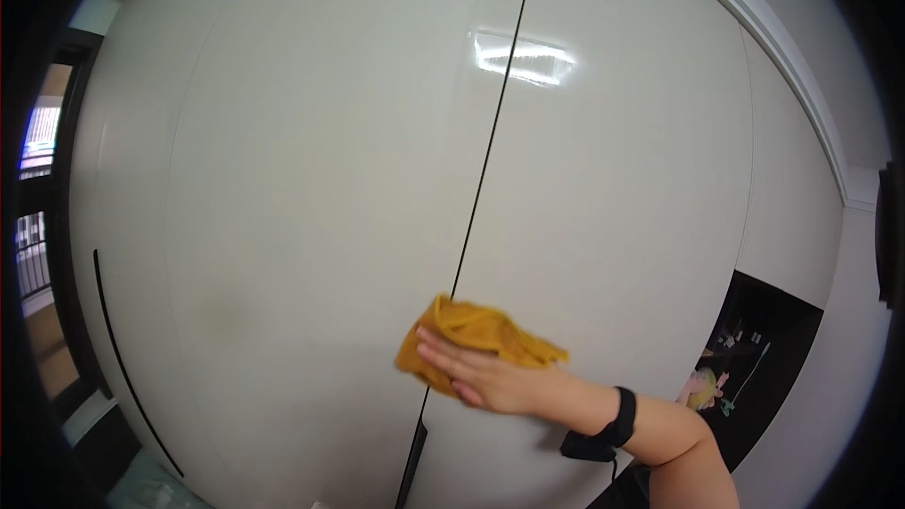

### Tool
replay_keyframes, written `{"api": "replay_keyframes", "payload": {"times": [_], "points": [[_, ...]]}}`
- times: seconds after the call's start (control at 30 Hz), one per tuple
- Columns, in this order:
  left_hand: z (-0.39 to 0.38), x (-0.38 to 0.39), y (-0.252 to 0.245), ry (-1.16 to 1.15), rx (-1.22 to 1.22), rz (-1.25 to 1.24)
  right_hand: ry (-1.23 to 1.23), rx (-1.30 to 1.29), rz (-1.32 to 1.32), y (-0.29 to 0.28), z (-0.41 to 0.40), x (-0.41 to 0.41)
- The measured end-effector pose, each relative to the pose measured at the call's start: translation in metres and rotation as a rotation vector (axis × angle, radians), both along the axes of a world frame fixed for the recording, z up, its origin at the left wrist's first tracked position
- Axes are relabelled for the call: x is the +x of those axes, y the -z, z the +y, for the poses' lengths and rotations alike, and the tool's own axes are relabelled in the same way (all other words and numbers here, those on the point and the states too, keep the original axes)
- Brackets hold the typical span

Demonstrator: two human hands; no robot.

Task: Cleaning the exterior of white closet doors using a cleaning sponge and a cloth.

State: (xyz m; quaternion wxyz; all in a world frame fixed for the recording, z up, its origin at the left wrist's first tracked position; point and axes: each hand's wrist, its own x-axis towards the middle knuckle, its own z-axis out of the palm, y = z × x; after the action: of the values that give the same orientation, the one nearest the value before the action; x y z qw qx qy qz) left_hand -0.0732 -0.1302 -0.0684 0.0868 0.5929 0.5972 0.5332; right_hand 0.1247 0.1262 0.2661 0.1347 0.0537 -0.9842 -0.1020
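My right hand presses a folded orange-yellow cloth flat against the glossy white cabinet doors. The cloth lies across the dark vertical gap between two doors, above a long black door handle. A black strap with a small black device and a cable is worn on the right forearm. My left hand is out of view. Light reflects off the doors higher up.
At the right, a dark open niche in the cabinet holds small items. Another long black handle runs down the left door. A dark-framed window stands at the far left. A pale green object lies at lower left.
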Motion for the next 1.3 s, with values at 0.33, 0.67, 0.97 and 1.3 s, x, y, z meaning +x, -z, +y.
{"api": "replay_keyframes", "payload": {"times": [0.33, 0.67, 0.97, 1.3], "points": [[-0.045, 0.016, 0.016, -0.107, -0.186, -0.266, 0.031, 0.239, 0.388, -0.069, 0.003, 0.008], [-0.023, 0.017, 0.018, -0.097, -0.001, -0.012, 0.339, 0.264, 0.385, -0.018, -0.016, -0.005], [-0.024, 0.028, 0.04, 0.06, 0.031, -0.077, 0.103, -0.23, 0.035, 0.102, -0.002, 0.005], [-0.011, 0.047, 0.008, 0.024, 0.067, -0.026, 0.045, 0.167, 0.55, -0.041, 0.0, 0.009]]}}
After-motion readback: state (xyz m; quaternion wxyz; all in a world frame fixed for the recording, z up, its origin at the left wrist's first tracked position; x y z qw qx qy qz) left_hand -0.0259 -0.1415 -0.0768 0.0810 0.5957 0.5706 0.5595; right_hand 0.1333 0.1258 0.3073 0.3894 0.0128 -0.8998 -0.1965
